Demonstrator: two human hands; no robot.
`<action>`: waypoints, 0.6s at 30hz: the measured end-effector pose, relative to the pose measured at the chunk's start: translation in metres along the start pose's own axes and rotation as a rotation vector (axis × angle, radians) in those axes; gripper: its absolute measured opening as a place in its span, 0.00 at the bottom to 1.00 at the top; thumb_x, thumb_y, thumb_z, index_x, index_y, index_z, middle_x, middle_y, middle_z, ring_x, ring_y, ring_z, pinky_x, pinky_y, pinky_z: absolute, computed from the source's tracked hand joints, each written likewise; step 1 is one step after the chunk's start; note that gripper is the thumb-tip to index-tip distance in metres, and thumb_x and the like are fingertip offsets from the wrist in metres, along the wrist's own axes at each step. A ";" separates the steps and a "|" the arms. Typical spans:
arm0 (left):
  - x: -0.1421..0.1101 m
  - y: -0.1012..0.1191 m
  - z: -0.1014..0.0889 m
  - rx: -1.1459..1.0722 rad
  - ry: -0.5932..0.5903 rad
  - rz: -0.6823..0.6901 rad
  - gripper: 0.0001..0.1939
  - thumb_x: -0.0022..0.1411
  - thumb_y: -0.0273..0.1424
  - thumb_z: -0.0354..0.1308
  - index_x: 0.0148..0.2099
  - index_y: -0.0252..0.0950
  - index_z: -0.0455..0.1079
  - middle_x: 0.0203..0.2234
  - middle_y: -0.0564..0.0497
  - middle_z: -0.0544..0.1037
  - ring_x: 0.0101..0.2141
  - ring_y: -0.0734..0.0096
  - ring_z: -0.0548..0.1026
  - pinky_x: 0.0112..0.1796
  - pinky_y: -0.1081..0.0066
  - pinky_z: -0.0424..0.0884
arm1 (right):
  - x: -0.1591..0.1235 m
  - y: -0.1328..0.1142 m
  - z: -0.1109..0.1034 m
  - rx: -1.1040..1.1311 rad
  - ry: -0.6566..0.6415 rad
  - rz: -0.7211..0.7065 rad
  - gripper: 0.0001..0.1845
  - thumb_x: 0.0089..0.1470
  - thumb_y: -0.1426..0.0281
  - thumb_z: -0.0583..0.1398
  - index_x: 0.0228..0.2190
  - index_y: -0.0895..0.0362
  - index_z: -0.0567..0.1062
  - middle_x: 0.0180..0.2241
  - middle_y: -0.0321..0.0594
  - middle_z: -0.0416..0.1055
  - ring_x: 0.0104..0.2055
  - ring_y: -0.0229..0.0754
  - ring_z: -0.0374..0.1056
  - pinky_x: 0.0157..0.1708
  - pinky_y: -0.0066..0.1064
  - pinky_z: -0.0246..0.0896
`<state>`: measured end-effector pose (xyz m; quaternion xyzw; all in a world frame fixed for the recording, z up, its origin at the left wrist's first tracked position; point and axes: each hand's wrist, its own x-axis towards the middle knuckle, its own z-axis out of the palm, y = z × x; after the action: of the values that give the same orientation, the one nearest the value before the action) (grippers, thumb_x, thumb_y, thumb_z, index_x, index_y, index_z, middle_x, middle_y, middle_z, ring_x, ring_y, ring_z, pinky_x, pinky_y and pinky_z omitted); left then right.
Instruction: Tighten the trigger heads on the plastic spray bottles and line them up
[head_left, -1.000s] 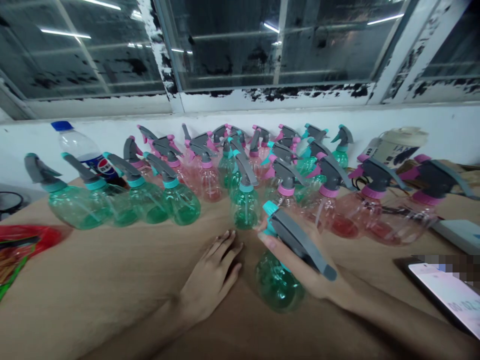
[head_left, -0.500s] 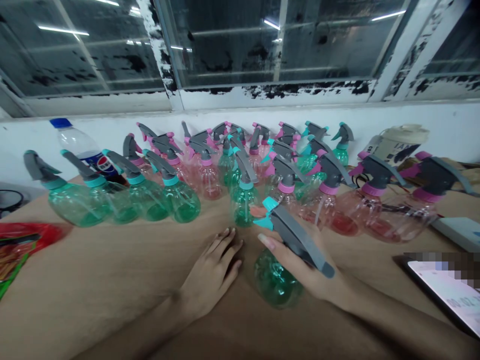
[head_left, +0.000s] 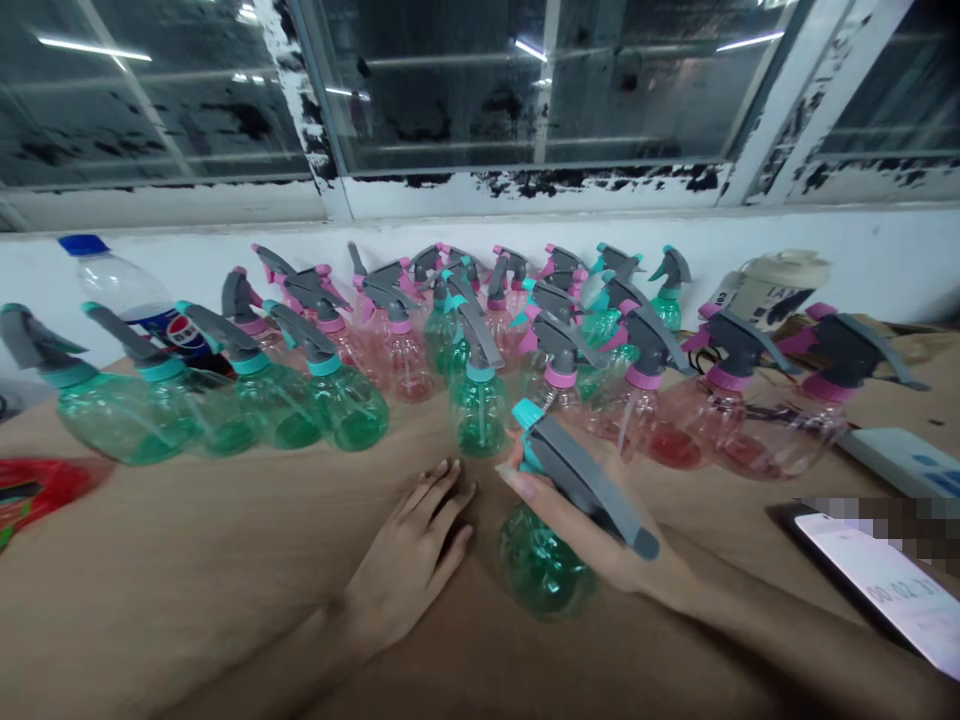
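My right hand [head_left: 592, 530] is wrapped round the neck and trigger of a green spray bottle [head_left: 546, 570] with a grey and turquoise head. The bottle is close in front of me, its head slanting down to the right. To its left, my left hand [head_left: 412, 560] lies flat on the table [head_left: 225, 560], fingers stretched out and holding nothing. Just beyond both hands stands another green spray bottle [head_left: 480, 415]. A row of green spray bottles [head_left: 349, 405] is on the left, and pink ones [head_left: 679, 430] line up on the right.
More spray bottles crowd towards the wall. A cola bottle [head_left: 135, 290] stands at the back left and a whitish jug [head_left: 780, 285] at the back right. A red packet [head_left: 52, 490] is at the left edge. A phone [head_left: 877, 590] and a white box [head_left: 911, 460] lie on the right.
The view has shifted slightly to the right. In my right hand, the thumb and forefinger have closed further over the trigger, which is now mostly covered. My left hand stays flat.
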<state>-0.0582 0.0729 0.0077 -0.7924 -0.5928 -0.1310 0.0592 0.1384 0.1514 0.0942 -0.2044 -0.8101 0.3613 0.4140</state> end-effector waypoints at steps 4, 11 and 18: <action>0.000 0.001 0.000 0.000 -0.019 -0.011 0.20 0.67 0.31 0.46 0.60 0.34 0.56 0.59 0.43 0.59 0.60 0.60 0.54 0.57 0.54 0.55 | -0.001 0.001 -0.002 0.017 -0.013 -0.050 0.04 0.53 0.69 0.57 0.27 0.55 0.66 0.23 0.31 0.63 0.26 0.34 0.63 0.28 0.30 0.59; 0.001 0.003 -0.001 -0.006 -0.034 -0.015 0.20 0.67 0.31 0.45 0.59 0.32 0.57 0.60 0.41 0.58 0.61 0.58 0.51 0.57 0.54 0.56 | -0.004 0.001 -0.003 0.014 -0.011 -0.027 0.10 0.53 0.70 0.57 0.40 0.54 0.69 0.35 0.38 0.72 0.37 0.41 0.70 0.39 0.33 0.65; 0.000 0.003 -0.002 -0.014 -0.015 -0.006 0.19 0.67 0.30 0.45 0.58 0.33 0.58 0.60 0.42 0.59 0.60 0.60 0.53 0.57 0.54 0.56 | -0.005 0.000 -0.002 -0.074 0.003 -0.066 0.02 0.53 0.71 0.56 0.31 0.55 0.69 0.32 0.39 0.70 0.41 0.42 0.68 0.44 0.34 0.63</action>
<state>-0.0551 0.0717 0.0102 -0.7919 -0.5948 -0.1295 0.0487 0.1424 0.1495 0.0920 -0.1932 -0.8285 0.3171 0.4192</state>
